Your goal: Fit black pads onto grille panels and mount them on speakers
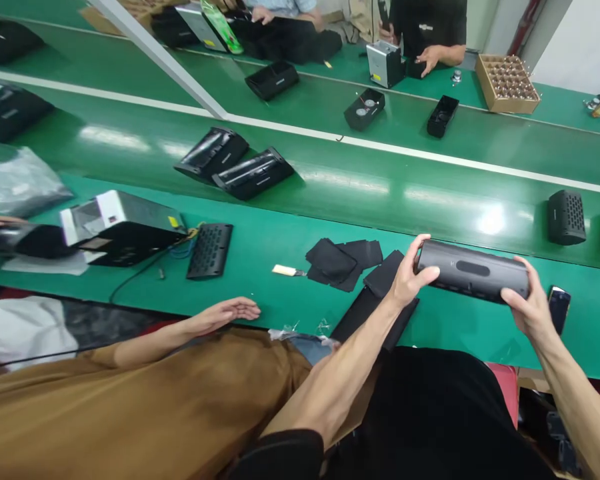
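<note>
Bare forearms (black clothing below)

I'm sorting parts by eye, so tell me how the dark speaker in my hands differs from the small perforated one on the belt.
The long speaker is a smooth cylinder held off the table by the left hand and right hand. The small grille speaker is short, boxy, covered in holes, and sits alone on the conveyor belt. Both are dark.

The speaker (473,272), held lengthwise between the left hand (411,275) and right hand (527,308), hovers over the near table (260,250), with the fabric pieces (343,260) just left and a phone (559,308) right.
</note>
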`<control>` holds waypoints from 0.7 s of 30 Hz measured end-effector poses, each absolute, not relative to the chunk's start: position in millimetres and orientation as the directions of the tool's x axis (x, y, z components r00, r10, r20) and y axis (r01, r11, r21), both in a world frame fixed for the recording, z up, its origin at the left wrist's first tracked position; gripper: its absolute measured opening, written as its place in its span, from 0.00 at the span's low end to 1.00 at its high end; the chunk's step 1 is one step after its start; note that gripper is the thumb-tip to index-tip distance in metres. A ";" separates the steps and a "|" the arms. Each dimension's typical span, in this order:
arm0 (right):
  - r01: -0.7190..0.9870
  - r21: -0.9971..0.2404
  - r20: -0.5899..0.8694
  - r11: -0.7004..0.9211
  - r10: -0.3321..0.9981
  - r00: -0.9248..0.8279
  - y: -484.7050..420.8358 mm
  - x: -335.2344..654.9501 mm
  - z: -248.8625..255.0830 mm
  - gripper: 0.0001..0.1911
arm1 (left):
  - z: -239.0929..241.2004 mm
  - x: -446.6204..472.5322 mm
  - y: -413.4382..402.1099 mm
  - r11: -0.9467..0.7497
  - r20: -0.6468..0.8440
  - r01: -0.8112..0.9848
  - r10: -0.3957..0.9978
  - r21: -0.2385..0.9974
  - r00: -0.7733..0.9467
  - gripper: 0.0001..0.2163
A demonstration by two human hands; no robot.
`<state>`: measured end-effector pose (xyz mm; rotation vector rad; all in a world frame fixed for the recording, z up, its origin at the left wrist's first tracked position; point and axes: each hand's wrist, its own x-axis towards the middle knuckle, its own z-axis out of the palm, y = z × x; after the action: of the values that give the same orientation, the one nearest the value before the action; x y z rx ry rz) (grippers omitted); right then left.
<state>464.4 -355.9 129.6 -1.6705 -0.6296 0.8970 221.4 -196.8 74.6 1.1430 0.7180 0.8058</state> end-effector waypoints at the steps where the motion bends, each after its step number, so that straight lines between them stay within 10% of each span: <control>1: -0.116 -0.945 -0.313 -0.304 0.747 0.586 -352.4 461.8 121.9 0.53 | 66.5 225.5 -194.9 0.257 -0.148 -0.141 0.838 0.956 0.524 0.47; 10: -0.326 -0.821 -0.571 -0.469 0.649 0.503 -370.6 478.1 87.7 0.41 | 29.0 224.8 -190.4 0.435 -0.331 0.010 0.671 0.900 0.664 0.49; 21: -0.402 -0.794 -0.607 -0.456 0.631 0.483 -369.8 470.0 56.1 0.31 | -0.1 242.2 -198.7 0.482 -0.485 0.159 0.688 0.862 0.540 0.22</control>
<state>470.0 -369.8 56.1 -1.6590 -0.1992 1.2048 242.2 -198.7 -0.1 1.0461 0.9769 0.3939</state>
